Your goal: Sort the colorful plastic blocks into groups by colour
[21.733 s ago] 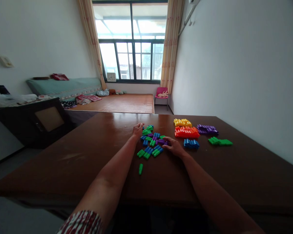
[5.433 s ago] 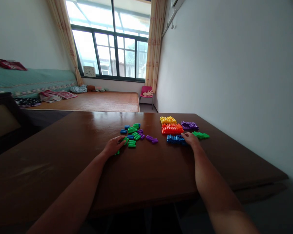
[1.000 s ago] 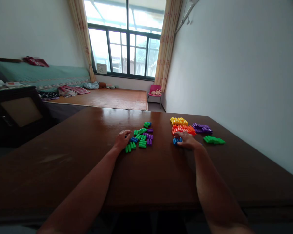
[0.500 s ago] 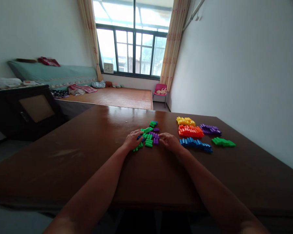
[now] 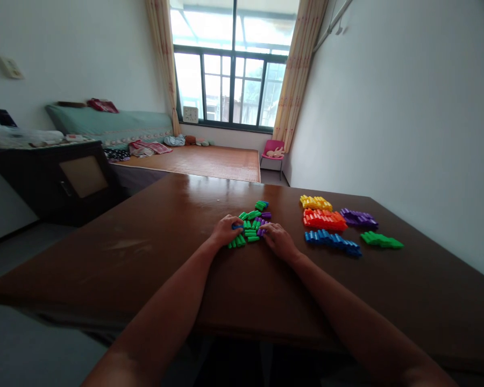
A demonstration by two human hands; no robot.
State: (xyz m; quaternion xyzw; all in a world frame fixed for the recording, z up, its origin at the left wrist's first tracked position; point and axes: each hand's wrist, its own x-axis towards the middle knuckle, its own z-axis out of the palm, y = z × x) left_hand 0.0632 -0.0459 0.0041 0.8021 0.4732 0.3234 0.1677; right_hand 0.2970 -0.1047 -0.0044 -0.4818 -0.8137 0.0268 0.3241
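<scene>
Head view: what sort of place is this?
Most likely a bedroom in a home: beyond the table is what looks like a wide bed bearing cloths, with patterned curtains and a clock by the window.

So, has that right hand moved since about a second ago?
Yes. Against the orange row, the right hand has moved left, from the blue row to the loose purple pieces.

The left forearm (image 5: 176, 303) and right forearm (image 5: 349, 309) are bare and converge on the mixed pile of plastic pieces (image 5: 250, 233). The left hand (image 5: 225, 231) lies palm down at the pile's left edge, fingers bent inward. The right hand (image 5: 281, 242) is at its right edge, fingers curled, fingertips against it. Grip of either hand: not determinable.
</scene>
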